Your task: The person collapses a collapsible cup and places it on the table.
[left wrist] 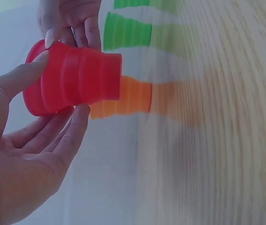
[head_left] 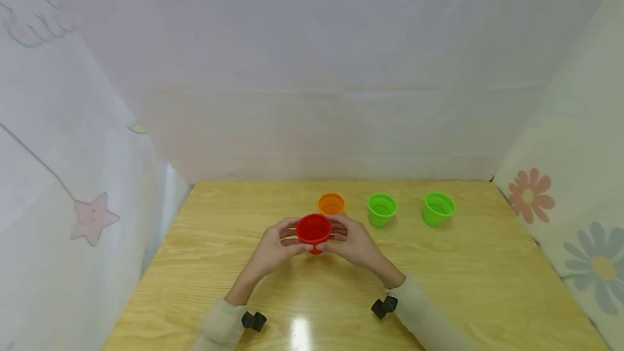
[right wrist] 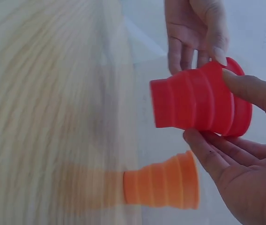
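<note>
A red collapsible cup [head_left: 314,228], ribbed and extended to full height, is held above the table between both hands with its mouth up. My left hand [head_left: 273,247] grips it from the left, thumb near the rim and fingers around the far side. From the right, my right hand [head_left: 355,242] grips it the same way. The wrist views show the red cup [left wrist: 74,77] with its narrow base off the wood. Just behind it stands an orange cup [head_left: 331,202] of the same ribbed kind, partly overlapped by the right hand in the head view.
Two green cups, one nearer [head_left: 382,209] and one farther right [head_left: 439,208], stand upright on the wooden table [head_left: 234,221]. A pale cloth wall [head_left: 317,96] rises behind the table's back edge, with printed cloth on both sides.
</note>
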{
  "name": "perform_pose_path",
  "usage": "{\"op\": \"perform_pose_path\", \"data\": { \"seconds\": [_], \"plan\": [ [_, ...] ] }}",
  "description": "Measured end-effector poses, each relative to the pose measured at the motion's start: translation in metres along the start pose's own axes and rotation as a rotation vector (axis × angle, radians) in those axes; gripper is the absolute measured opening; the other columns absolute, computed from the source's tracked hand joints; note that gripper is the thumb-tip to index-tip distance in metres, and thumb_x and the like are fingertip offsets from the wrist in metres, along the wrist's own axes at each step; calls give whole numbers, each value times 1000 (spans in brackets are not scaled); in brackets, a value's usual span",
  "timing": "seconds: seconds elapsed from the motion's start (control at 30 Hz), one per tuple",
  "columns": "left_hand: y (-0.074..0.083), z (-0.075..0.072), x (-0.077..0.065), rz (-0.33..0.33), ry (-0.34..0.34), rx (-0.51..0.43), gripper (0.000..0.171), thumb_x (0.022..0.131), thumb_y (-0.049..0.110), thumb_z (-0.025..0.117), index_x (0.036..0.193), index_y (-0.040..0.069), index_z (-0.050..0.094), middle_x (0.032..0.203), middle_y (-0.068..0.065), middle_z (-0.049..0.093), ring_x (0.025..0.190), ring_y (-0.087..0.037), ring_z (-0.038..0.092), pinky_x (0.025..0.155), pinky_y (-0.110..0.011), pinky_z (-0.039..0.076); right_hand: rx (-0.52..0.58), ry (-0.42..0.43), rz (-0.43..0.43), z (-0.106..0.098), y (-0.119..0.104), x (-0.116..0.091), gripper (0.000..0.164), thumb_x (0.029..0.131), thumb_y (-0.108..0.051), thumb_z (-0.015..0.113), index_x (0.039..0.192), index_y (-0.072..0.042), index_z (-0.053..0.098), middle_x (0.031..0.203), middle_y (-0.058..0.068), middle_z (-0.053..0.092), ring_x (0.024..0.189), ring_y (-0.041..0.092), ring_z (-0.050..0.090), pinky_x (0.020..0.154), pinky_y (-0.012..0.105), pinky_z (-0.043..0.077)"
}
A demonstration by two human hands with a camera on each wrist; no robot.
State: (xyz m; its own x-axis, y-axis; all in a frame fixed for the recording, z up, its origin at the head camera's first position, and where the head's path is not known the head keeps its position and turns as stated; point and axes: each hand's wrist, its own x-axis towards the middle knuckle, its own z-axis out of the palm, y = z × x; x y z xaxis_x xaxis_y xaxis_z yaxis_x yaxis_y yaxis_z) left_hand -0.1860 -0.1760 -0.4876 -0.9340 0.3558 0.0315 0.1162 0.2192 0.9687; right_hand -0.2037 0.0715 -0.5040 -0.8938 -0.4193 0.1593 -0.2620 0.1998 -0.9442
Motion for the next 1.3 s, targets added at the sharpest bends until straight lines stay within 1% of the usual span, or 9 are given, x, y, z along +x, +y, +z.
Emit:
{"op": "perform_pose_path", "data": {
  "seconds": [0.13, 0.23, 0.4, 0.57, 0.8, 0.87, 1.03, 1.17, 1.3],
  "plan": [
    [-1, 15, 2, -2, -18, -9, 64, 90, 14, 85, 148, 14, 58, 142, -15, 65, 123, -37, 70, 95, -31, 64, -13, 14, -10, -10, 6, -15, 62, 87, -23, 89, 141, -13, 62, 135, 12, 71, 117, 29, 73, 101, 41, 62],
    [-2, 26, 5, 8, -11, -17, 64, 89, 14, 86, 147, 13, 59, 141, -15, 66, 124, -36, 69, 97, -31, 64, -26, 26, -2, -18, 10, -22, 63, 86, -26, 90, 141, -13, 62, 136, 12, 70, 118, 29, 73, 101, 39, 62],
    [-4, 44, 11, 31, 1, -12, 63, 90, 16, 85, 147, 11, 58, 142, -15, 65, 128, -35, 66, 102, -32, 61, -43, 38, 14, -30, 14, -30, 64, 87, -23, 88, 143, -9, 60, 136, 15, 69, 121, 31, 71, 102, 41, 62],
    [-5, 58, 18, 30, -9, -30, 61, 90, 17, 85, 145, 11, 60, 141, -15, 66, 126, -36, 68, 99, -32, 63, -54, 53, 23, -40, 20, -36, 65, 87, -19, 88, 143, -4, 59, 136, 19, 69, 121, 34, 71, 101, 46, 61],
    [-8, 62, 24, 31, -13, -14, 58, 90, 18, 85, 143, 14, 62, 138, -12, 68, 122, -31, 71, 98, -30, 63, -57, 48, 52, -44, 25, -39, 64, 91, -19, 85, 145, -3, 56, 139, 22, 67, 125, 36, 69, 102, 43, 61],
    [-9, 61, 25, 30, -16, -13, 57, 91, 19, 85, 142, 15, 62, 138, -10, 69, 121, -29, 71, 96, -29, 63, -51, 46, 65, -44, 25, -39, 64, 91, -20, 85, 146, -3, 56, 139, 21, 67, 125, 36, 69, 102, 39, 62],
    [-7, 62, 24, 14, -18, 17, 52, 91, 24, 85, 138, 11, 66, 132, -12, 72, 113, -29, 74, 91, -27, 65, -27, 27, 87, -48, 26, -41, 65, 90, -23, 85, 145, -2, 57, 136, 22, 68, 119, 33, 72, 97, 30, 63],
    [-8, 64, 23, -1, -19, 61, 47, 93, 28, 83, 134, 10, 69, 127, -12, 75, 109, -26, 75, 89, -27, 64, -39, 23, 123, -51, 26, -43, 66, 90, -27, 86, 144, -2, 57, 131, 21, 70, 112, 30, 73, 94, 29, 64],
    [-8, 66, 23, -14, -33, 89, 43, 95, 32, 80, 131, 10, 72, 123, -10, 77, 105, -23, 75, 88, -28, 65, -57, 18, 167, -52, 27, -45, 69, 89, -31, 86, 145, -2, 57, 132, 19, 70, 112, 27, 72, 92, 28, 64]
  ]
}}
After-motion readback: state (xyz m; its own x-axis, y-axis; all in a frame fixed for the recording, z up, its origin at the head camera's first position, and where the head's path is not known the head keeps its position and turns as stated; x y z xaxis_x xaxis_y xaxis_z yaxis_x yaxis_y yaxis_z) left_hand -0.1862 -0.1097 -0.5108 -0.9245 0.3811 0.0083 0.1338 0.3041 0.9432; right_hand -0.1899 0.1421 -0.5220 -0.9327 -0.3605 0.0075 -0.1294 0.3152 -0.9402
